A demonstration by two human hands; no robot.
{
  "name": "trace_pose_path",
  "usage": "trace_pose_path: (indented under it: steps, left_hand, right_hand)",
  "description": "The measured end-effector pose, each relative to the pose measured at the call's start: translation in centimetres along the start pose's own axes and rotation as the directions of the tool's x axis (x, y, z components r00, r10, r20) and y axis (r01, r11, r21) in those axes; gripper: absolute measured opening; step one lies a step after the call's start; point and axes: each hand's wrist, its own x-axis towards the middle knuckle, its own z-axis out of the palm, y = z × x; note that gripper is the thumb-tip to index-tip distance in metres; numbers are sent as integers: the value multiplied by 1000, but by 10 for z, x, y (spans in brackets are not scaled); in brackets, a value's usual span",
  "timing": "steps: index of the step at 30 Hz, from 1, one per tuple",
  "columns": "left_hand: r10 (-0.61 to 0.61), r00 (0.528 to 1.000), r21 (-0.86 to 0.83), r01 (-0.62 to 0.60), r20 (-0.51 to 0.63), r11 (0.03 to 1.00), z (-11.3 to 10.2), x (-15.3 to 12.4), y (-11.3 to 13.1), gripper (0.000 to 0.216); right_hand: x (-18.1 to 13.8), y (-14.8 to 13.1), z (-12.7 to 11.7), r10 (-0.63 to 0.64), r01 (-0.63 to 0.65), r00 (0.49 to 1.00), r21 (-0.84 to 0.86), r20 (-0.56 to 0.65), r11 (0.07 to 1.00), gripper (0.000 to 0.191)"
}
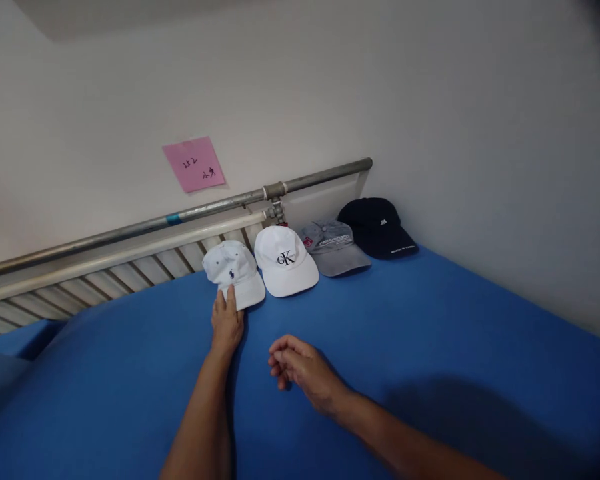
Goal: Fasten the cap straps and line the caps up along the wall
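Observation:
A white baseball cap (229,267) with a small dark emblem sits at the left end of a row of caps. My left hand (227,325) is at its brim, fingers on top and the thumb out of sight. To its right stands a second white cap (275,248) with dark "CK"-like lettering. Beyond it are a grey washed cap (330,243) with a red patch and a black cap (373,225) with small white marks. My right hand (303,368) hovers in front of the row, fingers loosely curled, with nothing in it.
A blue covered surface (145,373) lies beneath the caps. Behind it run a white radiator (130,272) and a metal pipe (210,208) along the wall. A pink note (195,165) with handwriting is stuck above the pipe. Another wall (510,173) bounds the right side.

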Motion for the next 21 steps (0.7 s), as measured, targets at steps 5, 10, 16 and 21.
trace_pose_path:
  steps: [5, 10, 16, 21]
  left_hand:
    - [6, 1000, 31, -6, -6, 999, 0, -1, 4, 55]
    - [-31, 999, 91, 34, -35, 995, -8, -12, 11, 54]
    - [-19, 1000, 168, 21, -13, 986, -15, -15, 17, 56]
    - [-41, 999, 116, 43, -21, 992, -14, -13, 17, 57]
  right_hand:
    - [-1, -2, 2, 12, -13, 1000, -26, -15, 1000, 14]
    - [-3, -4, 4, -1, 1, 1000, -51, 0, 999, 13]
    - [-2, -1, 4, -28, 30, 999, -88, 27, 996, 10]
    - [-1, 3, 4, -44, 47, 999, -142, 25, 989, 13]
